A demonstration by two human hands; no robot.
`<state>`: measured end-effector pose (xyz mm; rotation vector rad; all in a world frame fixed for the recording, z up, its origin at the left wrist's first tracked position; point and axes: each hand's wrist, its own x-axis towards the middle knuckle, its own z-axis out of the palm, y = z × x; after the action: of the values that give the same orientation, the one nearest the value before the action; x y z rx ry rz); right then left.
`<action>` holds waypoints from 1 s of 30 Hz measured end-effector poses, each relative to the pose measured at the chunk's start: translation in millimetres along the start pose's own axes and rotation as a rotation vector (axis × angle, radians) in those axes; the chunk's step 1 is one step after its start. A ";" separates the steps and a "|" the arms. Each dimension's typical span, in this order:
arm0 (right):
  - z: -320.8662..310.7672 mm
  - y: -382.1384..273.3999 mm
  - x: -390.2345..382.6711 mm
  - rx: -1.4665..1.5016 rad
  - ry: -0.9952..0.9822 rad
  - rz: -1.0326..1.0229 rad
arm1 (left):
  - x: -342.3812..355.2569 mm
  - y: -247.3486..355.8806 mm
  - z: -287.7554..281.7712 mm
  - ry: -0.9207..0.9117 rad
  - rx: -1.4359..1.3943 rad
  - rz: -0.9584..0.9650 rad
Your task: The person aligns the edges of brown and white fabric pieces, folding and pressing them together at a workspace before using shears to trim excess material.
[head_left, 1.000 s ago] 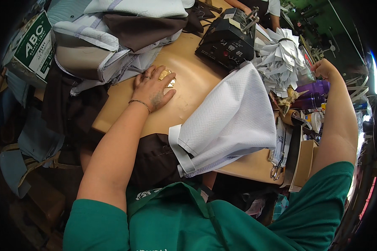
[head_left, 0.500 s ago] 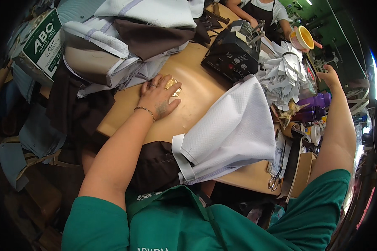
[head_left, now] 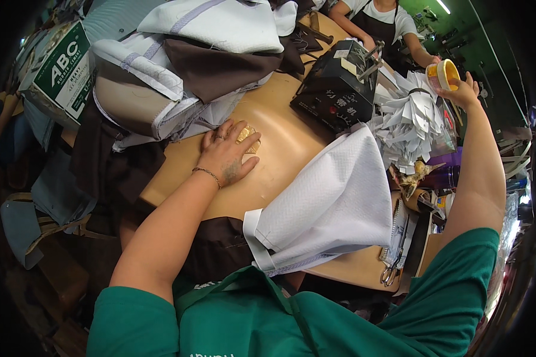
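Note:
My left hand [head_left: 226, 156] lies on the tan tabletop [head_left: 268, 178] with its fingers spread. A crumpled gold foil piece [head_left: 249, 140] sits against its fingers, partly covered by them. Far right, my right hand [head_left: 466, 92] reaches out and grips a small yellow and white tub [head_left: 442, 75], thumb near its rim. The tub is tilted, its mouth turned to the right; I cannot see what is inside. A co-worker's hand [head_left: 426, 58] is at the tub's far side, seemingly touching it. White quilted fabric [head_left: 333, 196] drapes over the table's near edge between my arms.
A black boxy machine [head_left: 335, 86] stands at the back. Beside it is a bundle of white strips [head_left: 412, 122]. White and brown sewn pieces [head_left: 217, 59] pile up at left, next to a green and white carton [head_left: 62, 74]. Scissors [head_left: 390, 273] lie at the right edge.
My right hand, stretched open before, has closed on the tub that the co-worker was holding out. The left hand stays on the table. The view has shifted slightly.

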<state>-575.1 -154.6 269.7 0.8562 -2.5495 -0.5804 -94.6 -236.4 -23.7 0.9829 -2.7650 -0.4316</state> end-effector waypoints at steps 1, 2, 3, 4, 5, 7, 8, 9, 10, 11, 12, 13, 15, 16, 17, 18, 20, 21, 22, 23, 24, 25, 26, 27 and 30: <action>0.1 -6.5 2.4 -0.007 -0.028 0.022 | -1.0 -0.8 0.2 0.004 0.000 0.002; -3.1 -11.7 2.4 0.012 -0.072 0.047 | -1.8 -1.1 0.2 0.007 0.001 0.002; -2.2 -11.1 6.5 -0.010 -0.109 0.016 | -1.5 -1.7 0.1 0.011 0.003 0.001; -4.2 1.9 8.0 -0.049 -0.145 0.001 | 0.8 -0.2 1.9 0.022 -0.009 0.025; 0.5 5.2 14.4 -0.072 -0.183 -0.034 | 0.6 0.1 2.8 0.027 -0.007 0.027; 8.7 5.9 22.2 -0.129 -0.202 -0.053 | -0.1 0.1 4.2 0.033 -0.006 0.026; 7.9 4.8 22.0 -0.155 -0.216 -0.080 | -0.6 -0.3 4.9 0.033 -0.008 0.022; 6.1 2.9 20.6 -0.181 -0.230 -0.107 | -0.4 -0.6 5.4 0.034 -0.011 0.019; 3.4 -1.8 16.3 -0.181 -0.210 -0.107 | -0.8 -1.4 3.8 0.014 -0.017 0.012; 0.4 -4.7 11.4 -0.184 -0.191 -0.102 | -1.4 -1.9 3.6 0.008 -0.018 0.010; -1.7 -8.5 8.0 -0.196 -0.223 -0.085 | -2.6 -2.5 3.7 0.003 -0.019 0.009; 0.1 -6.2 8.6 -0.202 -0.222 -0.070 | -1.0 -1.7 3.1 0.006 -0.023 0.016; 6.6 3.8 14.6 -0.215 -0.223 -0.039 | -0.1 -0.3 2.3 0.000 -0.022 0.017; 6.2 2.5 13.7 -0.191 -0.219 -0.046 | -0.2 -0.3 1.3 -0.003 -0.019 0.016; 4.2 0.1 14.0 -0.197 -0.218 -0.036 | -0.4 -0.4 0.0 -0.003 -0.020 0.014; 0.3 -2.2 14.4 -0.202 -0.217 -0.027 | -0.6 -0.5 -1.3 -0.003 -0.021 0.013; 0.8 -1.1 14.4 -0.229 -0.186 -0.029 | 0.1 -0.6 -0.7 0.002 -0.022 0.016; 11.5 7.5 23.8 -0.241 -0.187 -0.015 | 0.2 -1.2 0.6 0.006 -0.021 0.015; 25.5 20.6 37.1 -0.254 -0.188 0.000 | 1.0 -1.0 1.8 0.010 -0.020 0.015; 26.9 17.2 40.8 -0.264 -0.186 0.007 | 1.4 -1.4 1.8 0.006 -0.026 0.014; 27.0 15.7 41.8 -0.232 -0.197 0.048 | 1.6 -1.5 1.2 0.003 -0.032 0.013; 16.3 -1.5 25.5 -0.198 -0.206 0.078 | -0.5 -3.1 1.0 -0.002 -0.038 0.000; 10.6 -6.4 13.4 -0.168 -0.220 0.122 | -0.4 -2.6 1.1 0.000 -0.046 0.003; 24.2 5.6 26.5 -0.193 -0.218 0.116 | 0.0 -1.8 1.0 0.003 -0.054 0.005; 61.4 27.2 59.2 -0.223 -0.210 0.078 | -0.6 -0.7 -0.2 -0.003 -0.063 0.002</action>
<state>-661.2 -156.5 245.1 0.6446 -2.6224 -0.9532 -93.6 -236.5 -23.8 0.9653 -2.7369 -0.5166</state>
